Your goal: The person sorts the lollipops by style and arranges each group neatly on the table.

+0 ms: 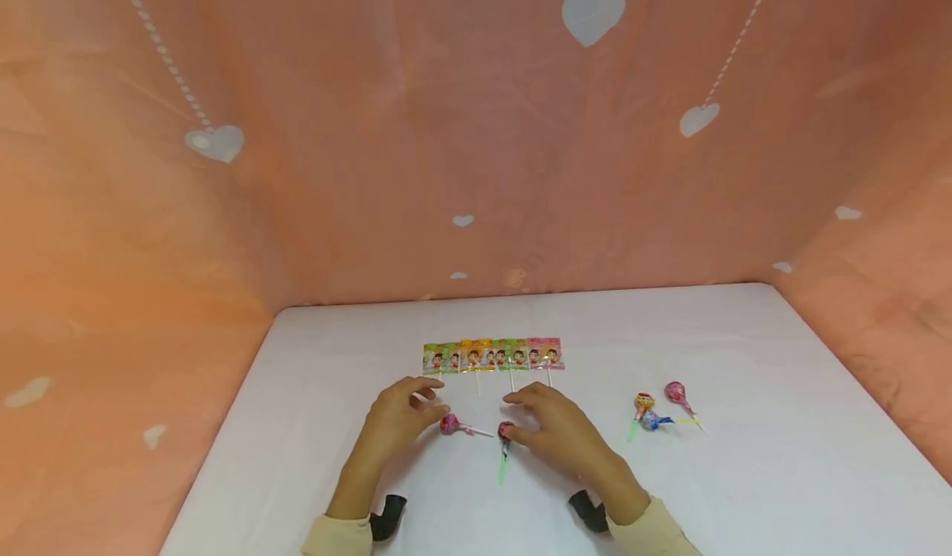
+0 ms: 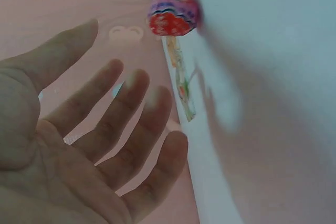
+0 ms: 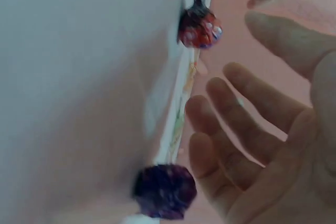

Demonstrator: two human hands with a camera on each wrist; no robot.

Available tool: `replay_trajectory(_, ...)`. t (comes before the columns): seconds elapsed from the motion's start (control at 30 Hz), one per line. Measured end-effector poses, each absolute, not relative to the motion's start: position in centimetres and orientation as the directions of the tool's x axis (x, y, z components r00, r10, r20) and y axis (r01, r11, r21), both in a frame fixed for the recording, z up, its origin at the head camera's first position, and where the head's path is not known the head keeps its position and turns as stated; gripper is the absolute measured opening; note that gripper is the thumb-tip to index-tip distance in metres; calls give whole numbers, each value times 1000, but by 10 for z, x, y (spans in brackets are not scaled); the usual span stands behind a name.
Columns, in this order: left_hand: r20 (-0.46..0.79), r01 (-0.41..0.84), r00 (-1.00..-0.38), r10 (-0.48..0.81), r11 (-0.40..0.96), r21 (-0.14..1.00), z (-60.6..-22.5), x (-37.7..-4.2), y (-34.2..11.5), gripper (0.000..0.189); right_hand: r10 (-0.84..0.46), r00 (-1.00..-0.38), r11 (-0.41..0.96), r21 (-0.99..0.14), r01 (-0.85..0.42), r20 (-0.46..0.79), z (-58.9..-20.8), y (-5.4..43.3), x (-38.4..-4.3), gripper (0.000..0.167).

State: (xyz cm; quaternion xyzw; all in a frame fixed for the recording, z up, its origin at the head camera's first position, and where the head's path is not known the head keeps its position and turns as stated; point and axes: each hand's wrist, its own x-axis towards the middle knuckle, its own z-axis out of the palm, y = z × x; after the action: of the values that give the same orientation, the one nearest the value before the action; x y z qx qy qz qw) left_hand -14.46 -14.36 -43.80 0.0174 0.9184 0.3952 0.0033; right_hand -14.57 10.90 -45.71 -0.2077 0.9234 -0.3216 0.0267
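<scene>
My left hand (image 1: 405,411), fingers spread and loosely bent, hovers just left of a pink-wrapped lollipop (image 1: 449,425) with a white stick. In the left wrist view that lollipop (image 2: 173,14) hangs clear of the fingertips. My right hand (image 1: 558,428) is beside a lollipop with a dark red wrapper (image 1: 505,432) and a green stick. The right wrist view shows this lollipop (image 3: 200,29) apart from the thumb, with nothing between the fingers. Low in that view, a dark purple round wrapped candy (image 3: 165,191) appears near the little finger; its stick cannot be seen.
Flat square lollipop packets (image 1: 476,356) in green, orange and pink form a row beyond the hands, white sticks toward me. On the right lie an orange-wrapped lollipop (image 1: 644,403), a blue one (image 1: 654,420) and a pink one (image 1: 676,392). An orange cloth backdrop (image 1: 476,126) encloses the white table (image 1: 335,341).
</scene>
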Motion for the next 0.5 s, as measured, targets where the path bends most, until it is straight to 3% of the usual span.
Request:
replay_trajectory(0.27,-37,28,-997,74,722,691,-445,-141,-140,27,-437,-896,744,-530,-407,75,-465,106,-144,22)
replay_trajectory(0.5,-29,31,-997,65,767,641,-453,-140,-134,25,-448,-891,752,-506,-422,76,-465,107,-145,21)
